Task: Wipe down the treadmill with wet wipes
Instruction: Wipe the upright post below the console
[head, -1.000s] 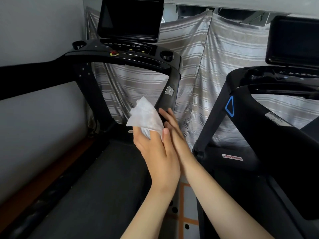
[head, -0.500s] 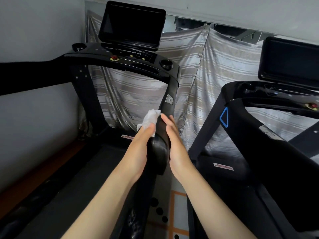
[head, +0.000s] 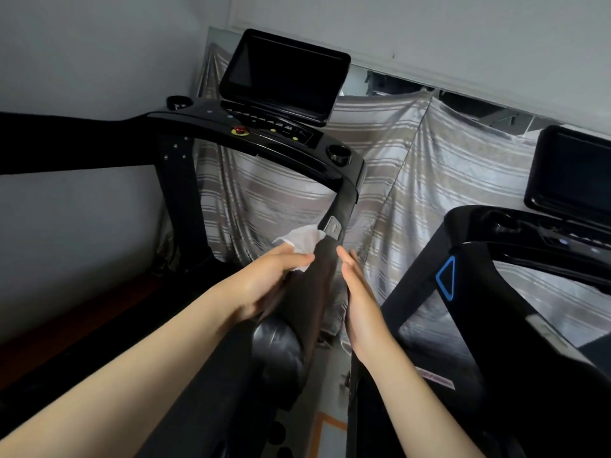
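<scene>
Left hand (head: pixel 264 279) grips the wipe (head: pixel 302 241), thumb laid over it, and presses it to the left face of the handrail (head: pixel 310 292). The wipe is white, crumpled and bunched; its free end stands up past the fingers, just beside a small grey tag (head: pixel 333 226) on the rail. The tag's marking is too small to read.

Right hand (head: pixel 360 302) holds nothing. Palm is flat, fingers straight and together, and it sits close along the right face of the same rail, level with the left hand. Contact with the rail cannot be confirmed. Both forearms are bare and reach forward, one on each side of the rail.

The handrail is black and padded with a rounded near end, and rises to the right corner of the treadmill (head: pixel 185 180) console (head: pixel 264 133). The console is glossy black and carries a red button (head: pixel 239 130), small yellow and blue dots, a row of keys and a round cup holder (head: pixel 338 153). A dark, unlit screen (head: pixel 284 77) stands above it.

A striped grey cloth (head: pixel 396 180) hangs behind. To the right stands a second treadmill (head: pixel 496 309), black, with a blue triangle (head: pixel 446 277) outlined on its upright. A white label (head: pixel 436 380) with red lettering lies near its base; the lettering is blurred and illegible.
</scene>
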